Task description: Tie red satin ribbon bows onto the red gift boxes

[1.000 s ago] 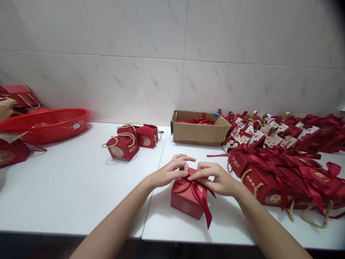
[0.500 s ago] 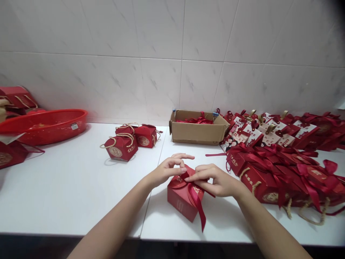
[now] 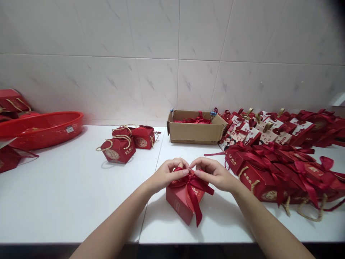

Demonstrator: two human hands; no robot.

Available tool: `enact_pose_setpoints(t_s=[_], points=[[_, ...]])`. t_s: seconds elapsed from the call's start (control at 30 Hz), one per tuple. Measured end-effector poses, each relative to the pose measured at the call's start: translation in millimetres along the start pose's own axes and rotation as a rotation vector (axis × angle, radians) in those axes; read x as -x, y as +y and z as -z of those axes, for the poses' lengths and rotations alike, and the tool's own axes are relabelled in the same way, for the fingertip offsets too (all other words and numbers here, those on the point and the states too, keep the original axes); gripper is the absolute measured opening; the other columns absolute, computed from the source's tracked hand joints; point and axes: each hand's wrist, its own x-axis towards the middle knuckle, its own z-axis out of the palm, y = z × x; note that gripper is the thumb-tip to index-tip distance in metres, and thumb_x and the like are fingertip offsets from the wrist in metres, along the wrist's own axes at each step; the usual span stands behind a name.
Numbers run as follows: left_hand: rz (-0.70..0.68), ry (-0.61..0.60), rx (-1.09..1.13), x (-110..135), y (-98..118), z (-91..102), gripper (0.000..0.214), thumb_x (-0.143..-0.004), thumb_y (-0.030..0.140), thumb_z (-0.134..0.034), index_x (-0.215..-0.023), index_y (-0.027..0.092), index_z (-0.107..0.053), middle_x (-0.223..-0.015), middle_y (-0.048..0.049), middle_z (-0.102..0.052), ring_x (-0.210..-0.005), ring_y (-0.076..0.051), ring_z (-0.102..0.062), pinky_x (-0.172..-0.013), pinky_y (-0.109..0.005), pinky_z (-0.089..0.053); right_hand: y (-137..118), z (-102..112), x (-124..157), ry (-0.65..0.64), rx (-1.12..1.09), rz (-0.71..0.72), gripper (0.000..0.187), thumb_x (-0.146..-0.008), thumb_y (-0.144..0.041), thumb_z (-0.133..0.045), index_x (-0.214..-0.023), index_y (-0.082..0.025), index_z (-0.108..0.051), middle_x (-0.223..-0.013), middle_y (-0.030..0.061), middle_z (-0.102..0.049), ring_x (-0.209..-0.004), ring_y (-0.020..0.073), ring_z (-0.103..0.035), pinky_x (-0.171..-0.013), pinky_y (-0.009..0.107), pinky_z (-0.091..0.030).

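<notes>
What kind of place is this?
Probably a gift-packing workroom: a white counter by a tiled wall, a heap of red ribboned boxes, a carton of ribbons, and left hand and right hand pinching the ribbon on one box.

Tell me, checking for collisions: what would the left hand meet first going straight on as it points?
Probably the red ribbon bow on the gift box, at the fingertips of the left hand; the right hand lies beyond.

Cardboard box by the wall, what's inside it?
Red ribbons lie piled inside the cardboard box, showing just above its rim. Its front wall hides the bottom, so anything underneath them cannot be seen.
</notes>
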Motion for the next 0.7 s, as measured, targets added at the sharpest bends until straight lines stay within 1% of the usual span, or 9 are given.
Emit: enact_pose_setpoints(t_s=[0.1, 0.13, 0.23, 0.3, 0.37, 0.47, 0.6, 0.7], points=[[-0.004, 0.078, -0.048, 0.3, -0.4, -7.1, 0.033, -0.075, 0.033, -0.065, -0.055, 0.014, -0.047, -0.083, -0.0031, -0.060, -0.076, -0.013, -0.054, -0.073, -0.027, -0.041, 2.6, -1.1, -1.4, 0.038, -0.012, -0.026, 0.021, -0.087, -0.035, -0.053, -0.098, -0.018, -0.058, -0.069, -0.0022, -0.048, -0.060, 0.0087, -0.042, -0.054, 0.021, -0.036], [-0.002, 0.096, -0.053, 0.1, -1.1, -8.7, 0.033, -0.074, 0.033, -0.066, -0.055, 0.014, -0.048, -0.081, -0.0030, -0.060, -0.076, -0.014, -0.054, -0.074, -0.028, -0.041, 3.1, -1.4, -1.7, 0.044, -0.001, -0.029, 0.021, -0.087, -0.035, -0.053, -0.098, -0.018, -0.058, -0.069, -0.0022, -0.047, -0.060, 0.0088, -0.042, -0.054, 0.021, -0.035], [-0.009, 0.128, -0.075, -0.3, -3.6, -11.2, 0.030, -0.073, 0.033, -0.068, -0.054, 0.015, -0.052, -0.077, -0.0033, -0.061, -0.081, -0.016, -0.057, -0.077, -0.029, -0.043, 5.0, -1.8, -2.7, 0.049, -0.003, -0.022, 0.019, -0.088, -0.034, -0.052, -0.096, -0.017, -0.058, -0.076, 0.0003, -0.051, -0.064, 0.0097, -0.045, -0.057, 0.022, -0.036], [-0.019, 0.131, -0.110, -0.4, -4.8, -11.1, 0.027, -0.072, 0.032, -0.068, -0.055, 0.015, -0.055, -0.076, -0.0037, -0.063, -0.085, -0.018, -0.057, -0.081, -0.031, -0.043, 6.7, -2.0, -3.4, 0.057, -0.036, -0.026, 0.019, -0.087, -0.034, -0.052, -0.096, -0.018, -0.057, -0.075, -0.0001, -0.050, -0.064, 0.0096, -0.044, -0.056, 0.022, -0.035], [-0.026, 0.128, -0.147, -0.3, -5.8, -10.1, 0.026, -0.072, 0.031, -0.069, -0.055, 0.016, -0.056, -0.075, -0.0041, -0.064, -0.090, -0.020, -0.058, -0.084, -0.032, -0.042, 8.3, -1.3, -4.1, 0.073, -0.054, -0.041, 0.020, -0.087, -0.035, -0.053, -0.096, -0.018, -0.057, -0.069, -0.0024, -0.045, -0.060, 0.0091, -0.040, -0.053, 0.021, -0.033], [-0.021, 0.129, -0.184, -0.5, -7.8, -7.7, 0.030, -0.070, 0.032, -0.070, -0.052, 0.016, -0.052, -0.075, -0.0048, -0.066, -0.096, -0.022, -0.058, -0.087, -0.034, -0.041, 10.0, 3.1, -4.8, 0.087, -0.062, -0.044, 0.021, -0.085, -0.036, -0.055, -0.094, -0.017, -0.056, -0.065, -0.0036, -0.040, -0.059, 0.0093, -0.038, -0.053, 0.022, -0.031], [0.018, 0.129, -0.202, -0.8, -10.5, -4.8, 0.037, -0.068, 0.034, -0.072, -0.049, 0.016, -0.045, -0.077, -0.0057, -0.066, -0.096, -0.023, -0.060, -0.085, -0.036, -0.043, 10.8, 14.2, -3.7, 0.099, -0.092, -0.027, 0.021, -0.083, -0.036, -0.059, -0.094, -0.018, -0.055, -0.065, -0.0040, -0.040, -0.059, 0.0093, -0.038, -0.053, 0.022, -0.033], [0.040, 0.112, -0.214, -0.6, -10.2, -3.6, 0.040, -0.065, 0.035, -0.073, -0.048, 0.016, -0.042, -0.082, -0.0067, -0.067, -0.097, -0.024, -0.060, -0.084, -0.035, -0.044, 12.5, 19.8, -2.1, 0.098, -0.064, -0.031, 0.021, -0.082, -0.034, -0.060, -0.095, -0.019, -0.053, -0.066, -0.0036, -0.043, -0.060, 0.0094, -0.040, -0.055, 0.022, -0.035]])
